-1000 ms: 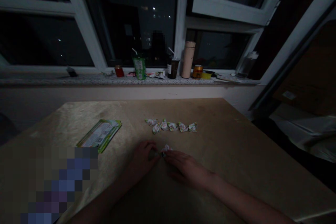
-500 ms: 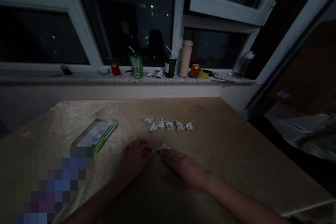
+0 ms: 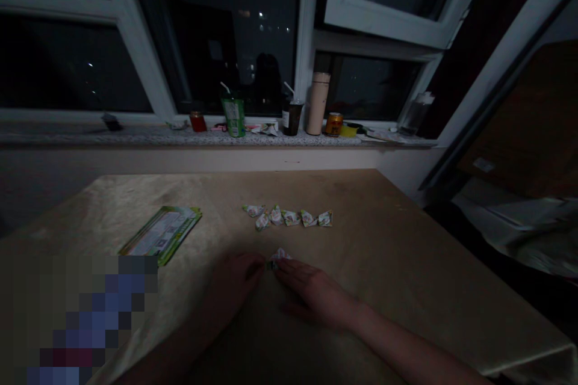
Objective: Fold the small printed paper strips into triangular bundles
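Note:
A small folded plastic wrapper [image 3: 280, 254], white with green, lies on the table between my two hands. My left hand [image 3: 240, 269] is closed, with thumb and forefinger pinching the wrapper's left corner; shade blurs its other fingers. My right hand [image 3: 311, 289] lies over the wrapper's right part with its fingers stretched out flat, pressing it down. Beyond my hands, several similar wrappers folded into triangles [image 3: 291, 218] lie in an uneven row. Off to the left rests a stack of flat green-and-white wrappers [image 3: 165, 231].
The table [image 3: 383, 264] has a beige cover. Behind it, the windowsill [image 3: 266, 139] bears a green cup [image 3: 233, 114], a dark drink cup [image 3: 292, 118], a pink flask [image 3: 318, 103], a gold can [image 3: 333, 124] and a clear bottle [image 3: 416, 113]. A pixelated patch hides the lower left.
My left hand's fingers have curled in beside the wrapper, where they were more spread before. My right hand stays on it almost unmoved. The view has shifted slightly.

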A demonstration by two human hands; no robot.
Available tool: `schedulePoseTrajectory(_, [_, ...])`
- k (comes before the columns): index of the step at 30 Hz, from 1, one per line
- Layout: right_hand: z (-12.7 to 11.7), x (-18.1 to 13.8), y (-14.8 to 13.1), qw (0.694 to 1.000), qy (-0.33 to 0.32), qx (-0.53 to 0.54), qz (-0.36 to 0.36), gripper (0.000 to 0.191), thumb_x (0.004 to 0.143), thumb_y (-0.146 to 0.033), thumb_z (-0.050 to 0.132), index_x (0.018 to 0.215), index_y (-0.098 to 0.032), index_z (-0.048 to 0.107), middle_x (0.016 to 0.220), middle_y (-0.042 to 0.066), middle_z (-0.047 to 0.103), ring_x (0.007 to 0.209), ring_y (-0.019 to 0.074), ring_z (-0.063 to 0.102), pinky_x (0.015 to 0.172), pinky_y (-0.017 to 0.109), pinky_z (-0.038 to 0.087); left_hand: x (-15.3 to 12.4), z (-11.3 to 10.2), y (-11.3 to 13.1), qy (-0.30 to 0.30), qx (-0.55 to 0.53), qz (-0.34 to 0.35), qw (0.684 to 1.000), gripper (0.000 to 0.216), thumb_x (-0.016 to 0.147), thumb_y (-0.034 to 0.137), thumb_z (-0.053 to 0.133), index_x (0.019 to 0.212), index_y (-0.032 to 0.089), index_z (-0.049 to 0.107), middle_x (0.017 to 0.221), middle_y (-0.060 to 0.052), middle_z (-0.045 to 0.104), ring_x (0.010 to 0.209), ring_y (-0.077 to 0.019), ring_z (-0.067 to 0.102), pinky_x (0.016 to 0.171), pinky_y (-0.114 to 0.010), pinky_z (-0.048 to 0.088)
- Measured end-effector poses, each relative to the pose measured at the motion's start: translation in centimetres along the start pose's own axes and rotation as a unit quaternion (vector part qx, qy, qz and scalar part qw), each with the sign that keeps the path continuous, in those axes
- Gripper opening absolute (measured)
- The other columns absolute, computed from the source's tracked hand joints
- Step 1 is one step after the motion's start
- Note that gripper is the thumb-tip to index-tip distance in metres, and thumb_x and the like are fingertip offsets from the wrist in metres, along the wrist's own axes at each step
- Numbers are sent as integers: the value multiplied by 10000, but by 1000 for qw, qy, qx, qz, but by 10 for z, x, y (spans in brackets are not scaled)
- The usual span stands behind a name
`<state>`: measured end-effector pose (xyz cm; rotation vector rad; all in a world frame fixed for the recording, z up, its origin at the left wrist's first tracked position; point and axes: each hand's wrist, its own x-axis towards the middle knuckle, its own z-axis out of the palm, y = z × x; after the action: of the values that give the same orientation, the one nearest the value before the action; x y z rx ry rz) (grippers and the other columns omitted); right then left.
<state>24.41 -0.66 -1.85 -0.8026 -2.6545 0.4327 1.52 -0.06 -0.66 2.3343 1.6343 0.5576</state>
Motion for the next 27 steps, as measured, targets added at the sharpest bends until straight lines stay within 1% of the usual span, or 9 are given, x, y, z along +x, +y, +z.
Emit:
schedulePoseTrajectory(5, [2,1,0,1000,4,-5,-1,631,884,-419,515,1407,-105,356,1476,131,331,1369,216,291,1135,344,260,-14,3,28,-52,105,79,990,346,854,120,412,1094,187,653,1159,-81,660,1048,-246,606,948,-420,426])
schedulePoseTrajectory(9, [2,2,-1,1000,11,-4,1,611,903,-432,480,1394,-85,374,1462,143,353,1360,215,311,1135,331,263,-21,10,37,-53,157,100,981,363,868,197,429,1177,141,611,1239,-130,610,1123,-268,577,982,-423,426])
schedulePoseTrajectory(13, [0,3,-3,1000,20,3,3,602,915,-441,459,1395,-89,372,1446,142,384,1353,207,325,1133,327,268,-25,15,35,-38,164,127,978,397,852,202,424,1205,111,584,1256,-152,593,1113,-261,587,952,-395,457])
schedulePoseTrajectory(15, [-1,3,-3,1000,15,8,2,609,911,-440,469,1401,-96,363,1458,135,366,1357,208,318,1133,328,269,-28,19,33,-15,173,134,976,421,848,192,420,1235,105,558,1296,-154,561,1121,-256,579,940,-392,461])
schedulePoseTrajectory(17, [0,3,-2,1000,10,13,2,629,896,-440,498,1408,-104,353,1467,131,350,1359,213,313,1133,337,271,-32,27,31,21,203,139,969,433,855,179,400,1254,89,540,1322,-171,533,1134,-264,566,945,-414,444])
schedulePoseTrajectory(19, [0,3,-2,1000,5,19,4,656,881,-440,526,1417,-113,337,1471,126,345,1362,214,306,1136,343,265,-37,36,30,52,238,148,959,439,854,167,386,1250,63,543,1332,-199,513,1167,-302,535,941,-459,425])
schedulePoseTrajectory(21, [0,3,-1,1000,4,23,6,680,870,-453,541,1423,-121,327,1471,121,345,1364,215,302,1139,348,255,-41,47,29,64,270,133,951,471,849,120,356,1289,68,513,1366,-199,474,1204,-325,493,939,-496,401])
schedulePoseTrajectory(24, [-1,3,-2,1000,3,27,3,691,869,-476,533,1422,-116,329,1464,131,355,1362,222,307,1140,355,254,-45,59,27,69,270,125,952,536,811,82,356,1336,87,468,1394,-173,451,1232,-308,464,966,-459,380])
schedulePoseTrajectory(27, [-2,3,-3,1000,6,30,-1,652,885,-450,514,1410,-99,349,1457,140,365,1358,219,314,1141,345,253,-44,61,24,62,243,148,957,600,772,56,371,1369,88,413,1408,-162,437,1262,-272,441,998,-394,373])
